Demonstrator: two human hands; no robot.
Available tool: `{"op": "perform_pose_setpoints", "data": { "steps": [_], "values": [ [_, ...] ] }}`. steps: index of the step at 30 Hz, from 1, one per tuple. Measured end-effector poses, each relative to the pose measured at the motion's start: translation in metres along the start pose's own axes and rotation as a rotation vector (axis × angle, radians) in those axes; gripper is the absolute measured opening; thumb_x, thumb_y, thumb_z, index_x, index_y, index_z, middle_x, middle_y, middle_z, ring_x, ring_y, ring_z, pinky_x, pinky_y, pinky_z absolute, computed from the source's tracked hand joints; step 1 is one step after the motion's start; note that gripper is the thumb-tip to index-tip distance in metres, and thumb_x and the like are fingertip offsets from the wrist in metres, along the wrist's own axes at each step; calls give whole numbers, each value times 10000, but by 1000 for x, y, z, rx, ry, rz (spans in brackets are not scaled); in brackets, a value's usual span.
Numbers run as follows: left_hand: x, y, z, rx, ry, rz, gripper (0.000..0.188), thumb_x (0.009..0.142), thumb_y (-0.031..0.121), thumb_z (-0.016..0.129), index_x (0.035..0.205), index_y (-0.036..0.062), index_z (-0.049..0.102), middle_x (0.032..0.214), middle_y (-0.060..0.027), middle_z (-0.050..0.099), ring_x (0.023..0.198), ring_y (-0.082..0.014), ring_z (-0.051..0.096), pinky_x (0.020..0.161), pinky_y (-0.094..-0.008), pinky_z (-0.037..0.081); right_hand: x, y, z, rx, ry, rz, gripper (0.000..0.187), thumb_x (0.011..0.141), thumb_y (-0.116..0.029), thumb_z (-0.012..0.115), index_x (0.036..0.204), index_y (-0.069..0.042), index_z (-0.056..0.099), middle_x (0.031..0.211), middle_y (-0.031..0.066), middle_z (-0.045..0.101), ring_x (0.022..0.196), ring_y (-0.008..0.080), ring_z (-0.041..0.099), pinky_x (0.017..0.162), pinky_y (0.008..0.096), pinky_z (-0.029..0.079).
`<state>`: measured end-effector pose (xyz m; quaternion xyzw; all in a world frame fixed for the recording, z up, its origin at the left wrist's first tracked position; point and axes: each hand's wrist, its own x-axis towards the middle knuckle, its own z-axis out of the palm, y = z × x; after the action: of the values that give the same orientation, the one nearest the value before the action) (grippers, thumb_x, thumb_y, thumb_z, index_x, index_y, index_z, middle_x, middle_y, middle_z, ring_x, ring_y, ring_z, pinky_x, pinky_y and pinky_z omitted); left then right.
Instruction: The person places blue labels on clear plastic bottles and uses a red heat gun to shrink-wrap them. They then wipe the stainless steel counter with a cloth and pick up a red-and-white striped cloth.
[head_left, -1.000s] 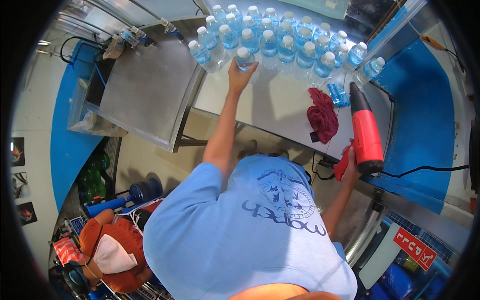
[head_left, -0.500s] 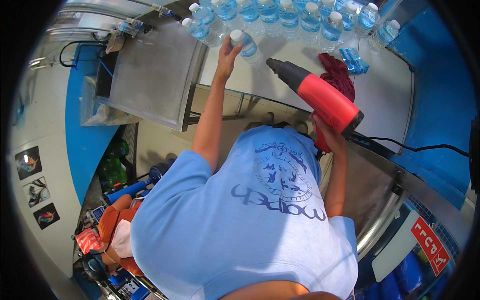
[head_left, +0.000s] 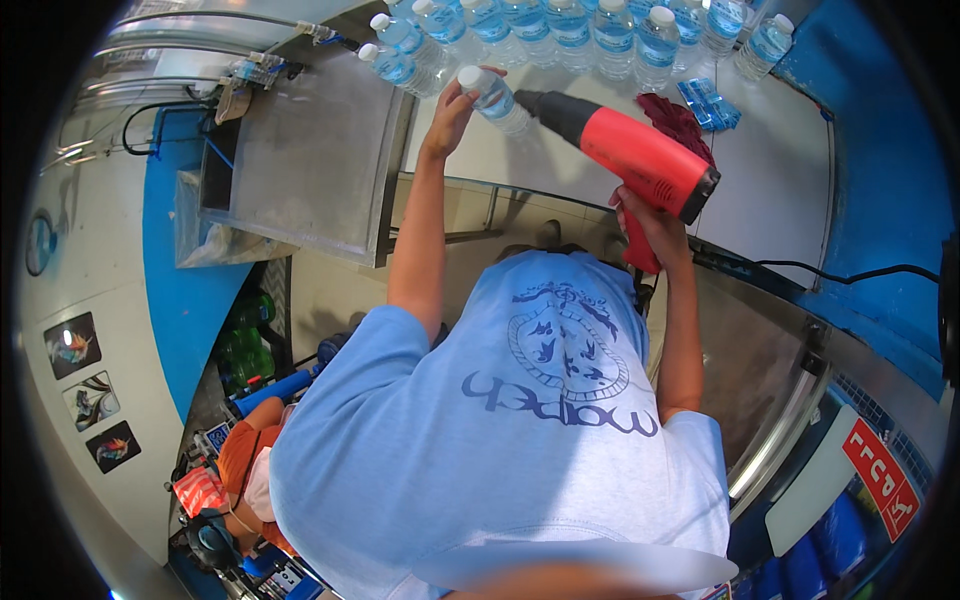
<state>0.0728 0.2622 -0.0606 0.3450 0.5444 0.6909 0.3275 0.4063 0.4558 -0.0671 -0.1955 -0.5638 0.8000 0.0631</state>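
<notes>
My left hand [head_left: 452,122] is closed around the upper part of a clear plastic water bottle [head_left: 503,108] with a white cap. The bottle leans a little on the white tabletop. In my right hand [head_left: 655,226] is a red and black heat gun [head_left: 640,152], gripped by its handle. Its dark nozzle points left, at the side of the bottle; in this view the tip looks close to it or touching, I cannot tell which. A black cord [head_left: 850,268] runs off to the right. Behind, several capped bottles [head_left: 570,40] with blue labels stand in rows.
A maroon cloth [head_left: 676,125] and a stack of blue labels [head_left: 710,104] lie on the white table [head_left: 765,170], right of the heat gun. To the left is a metal counter [head_left: 310,150] with pipes above. A person in orange [head_left: 243,465] sits at lower left.
The heat gun has shifted left and slightly up, its nozzle now nearer the held bottle. My left hand still holds the same bottle. The whole view has shifted slightly.
</notes>
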Motion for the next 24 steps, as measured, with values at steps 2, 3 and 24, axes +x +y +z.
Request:
{"op": "perform_pose_setpoints", "data": {
  "steps": [2, 3, 24],
  "values": [
    [-3, 3, 4, 172, 104, -7, 483, 939, 227, 688, 1345, -1, 561, 1273, -106, 651, 1204, -227, 593, 1078, -385, 429, -1, -2, -1, -20, -8, -17, 210, 1011, -194, 659, 1081, 4, 658, 905, 61, 689, 697, 108, 608, 649, 282, 510],
    [-2, 6, 7, 259, 167, -12, 478, 938, 219, 719, 1333, -4, 566, 1248, -102, 663, 1178, -223, 608, 1066, -378, 439, -3, -4, -2, 12, -1, -31, 209, 1007, -192, 666, 1081, 3, 659, 902, 60, 689, 704, 108, 611, 653, 285, 513],
    [3, -3, 36, 526, 309, -22, 752, 761, 220, 929, 1366, 16, 534, 1234, -125, 645, 1205, -232, 613, 1043, -401, 492, -51, -25, -23, -175, 286, 42, 271, 1007, -303, 665, 992, -33, 688, 806, 24, 652, 712, 99, 613, 681, 275, 503]
  ]
}}
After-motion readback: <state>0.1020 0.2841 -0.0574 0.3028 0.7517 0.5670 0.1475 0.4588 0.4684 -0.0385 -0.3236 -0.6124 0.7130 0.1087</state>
